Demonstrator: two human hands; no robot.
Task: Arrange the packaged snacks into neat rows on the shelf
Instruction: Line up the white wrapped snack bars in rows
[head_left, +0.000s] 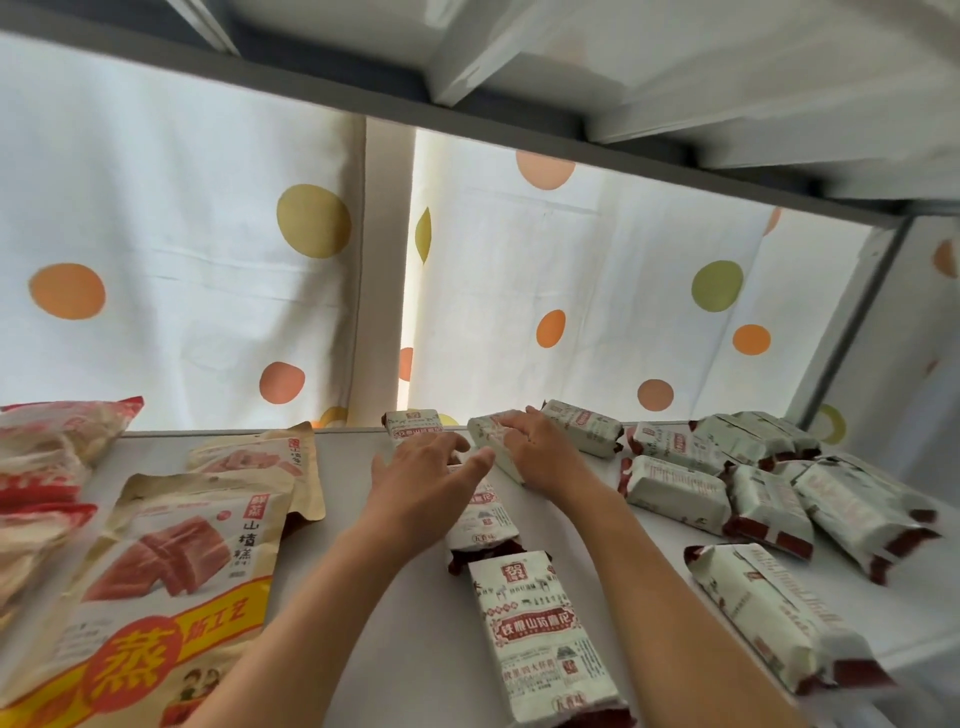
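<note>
Nearest the camera, a pale green snack pack (545, 639) with red printed labels lies lengthwise on the white shelf (353, 561), forming the front of a column that runs toward the back. A second pack (480, 514) lies just behind it, partly covered by the left hand (421, 483), which rests flat with fingers spread and grips nothing. A third pack (414, 425) stands at the rear edge of the column.

The right hand (530, 452) lies over a tilted pack (491, 441) at the back of the shelf, fingers curved across its top; whether it pinches the wrapper or only presses on it cannot be told. This pack sits askew, between the column and another pack (582, 426) beside it.

To the right, a loose cluster of identical packs (748, 467) lies at mixed angles, some overlapping, and one pack (774, 618) lies apart near the front edge. To the left, large tan pouches (171, 566) and red-and-white bags (47, 457) occupy their own area. A dotted cloth (571, 270) hangs behind.

Risk, as judged: the tilted pack is likely to be swung into line, and its smooth wrapper could slide under the palm and nudge the neighbouring packs out of the column. The pack near the front edge could be knocked off by a passing forearm.
</note>
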